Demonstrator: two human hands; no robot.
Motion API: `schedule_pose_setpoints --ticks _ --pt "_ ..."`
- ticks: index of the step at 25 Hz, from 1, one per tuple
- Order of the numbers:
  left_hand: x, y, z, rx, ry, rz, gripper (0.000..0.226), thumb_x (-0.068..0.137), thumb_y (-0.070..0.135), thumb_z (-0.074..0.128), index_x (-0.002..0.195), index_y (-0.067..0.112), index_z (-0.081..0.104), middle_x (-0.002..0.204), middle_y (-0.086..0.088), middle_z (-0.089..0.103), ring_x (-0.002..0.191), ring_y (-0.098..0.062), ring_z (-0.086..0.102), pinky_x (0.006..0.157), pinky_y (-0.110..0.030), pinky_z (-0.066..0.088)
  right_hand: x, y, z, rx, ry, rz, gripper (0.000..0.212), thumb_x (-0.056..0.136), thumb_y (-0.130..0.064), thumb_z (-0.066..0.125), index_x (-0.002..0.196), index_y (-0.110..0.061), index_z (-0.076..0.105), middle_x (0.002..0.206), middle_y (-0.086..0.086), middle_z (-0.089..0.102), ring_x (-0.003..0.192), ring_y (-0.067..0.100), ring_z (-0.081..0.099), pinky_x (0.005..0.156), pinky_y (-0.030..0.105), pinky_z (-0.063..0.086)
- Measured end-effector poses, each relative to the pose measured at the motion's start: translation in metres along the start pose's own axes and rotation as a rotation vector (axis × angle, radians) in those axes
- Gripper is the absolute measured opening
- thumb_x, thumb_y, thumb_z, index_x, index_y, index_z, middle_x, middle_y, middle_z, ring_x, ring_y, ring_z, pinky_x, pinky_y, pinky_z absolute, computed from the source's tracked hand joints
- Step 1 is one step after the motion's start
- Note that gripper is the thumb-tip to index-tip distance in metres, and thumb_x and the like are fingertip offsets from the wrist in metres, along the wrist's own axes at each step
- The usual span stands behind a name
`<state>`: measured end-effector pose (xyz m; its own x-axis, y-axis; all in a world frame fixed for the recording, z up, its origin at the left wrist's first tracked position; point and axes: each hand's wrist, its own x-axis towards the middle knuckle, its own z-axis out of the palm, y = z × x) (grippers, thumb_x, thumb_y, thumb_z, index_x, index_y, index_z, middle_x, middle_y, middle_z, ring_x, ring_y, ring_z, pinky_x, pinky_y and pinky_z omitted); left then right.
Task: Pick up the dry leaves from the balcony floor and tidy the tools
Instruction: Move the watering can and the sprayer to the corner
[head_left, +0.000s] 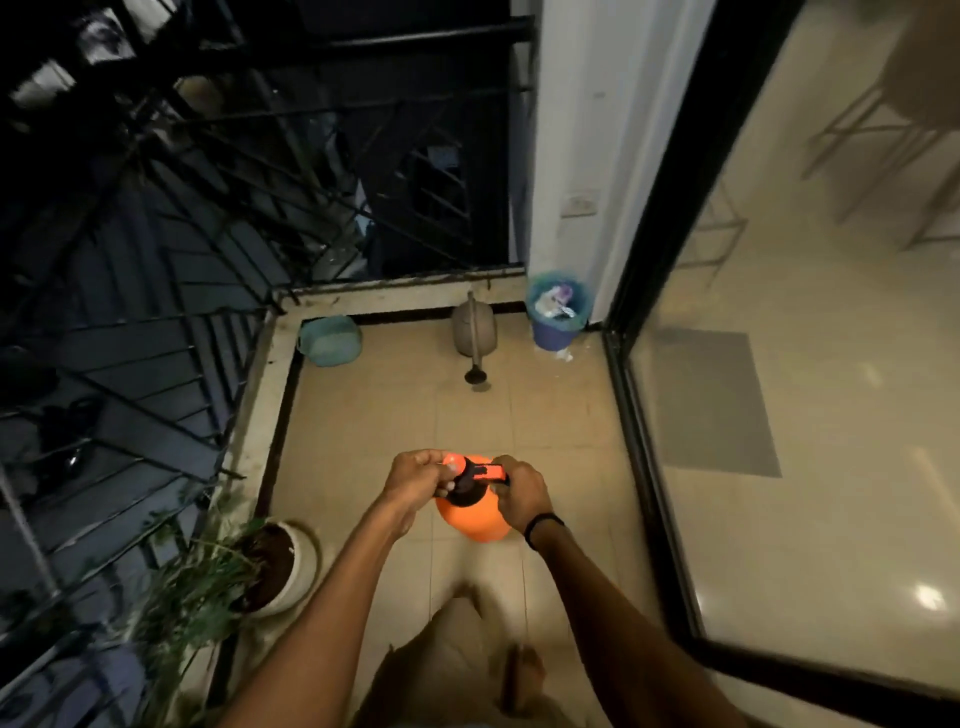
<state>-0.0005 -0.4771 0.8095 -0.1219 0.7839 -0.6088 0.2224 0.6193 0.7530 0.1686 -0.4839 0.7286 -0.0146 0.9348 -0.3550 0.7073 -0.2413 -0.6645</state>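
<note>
gripping orange sprayer (475, 519) between hands

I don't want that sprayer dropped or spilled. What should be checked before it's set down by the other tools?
1. Grip: left hand and right hand both hold the orange sprayer by its top: ok.
2. Sprayer cap tight: cannot tell.
3. Bare tiles between the watering can and the teal tub: ok.
4. Walking path over the floor: ok.
5. Litter: a pale scrap lies beside the blue bin: not ok.
</note>
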Motion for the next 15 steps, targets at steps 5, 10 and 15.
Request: schedule_pose_setpoints --ticks 5,10,15 --pt "0.089 0.038 -0.036 -0.042 0.008 0.004 0.017 0.091 -0.006 0.061 0.092 0.006 0.073 0.076 -0.012 0.068 0.056 -0.012 0.059 0.057 -0.021 0.051 0.121 -0.046 -0.015 -0.104 -0.050 -0.078 0.021 0.080 -0.012 0.068 0.101 -0.016 0.069 0.097 0.014 0.069 0.096 0.032 0.061 0.070 0.030 0.037" --pt "0.171 0.080 -0.080 -0.068 0.014 0.029 0.013 0.092 -0.001 0.065 0.101 0.002 0.074 0.076 -0.012 0.070 0.061 -0.015 0.061 0.059 -0.025 0.051 0.217 -0.106 -0.018 -0.117 -0.039 -0.118 0.016 0.082 -0.011 0.066 0.097 -0.014 0.072 0.093 0.013 0.070 0.093 0.035 0.063 0.071 0.035 0.044" --pt "0.252 0.118 -0.133 0.034 0.048 0.101 0.021 0.081 0.024 0.074 0.096 0.009 0.078 0.082 -0.010 0.072 0.076 -0.018 0.063 0.074 -0.040 0.055 0.318 -0.181 -0.002 -0.050 -0.047 -0.107 0.034 0.080 -0.008 0.068 0.112 -0.018 0.073 0.106 0.011 0.072 0.103 0.030 0.064 0.085 0.029 0.047"
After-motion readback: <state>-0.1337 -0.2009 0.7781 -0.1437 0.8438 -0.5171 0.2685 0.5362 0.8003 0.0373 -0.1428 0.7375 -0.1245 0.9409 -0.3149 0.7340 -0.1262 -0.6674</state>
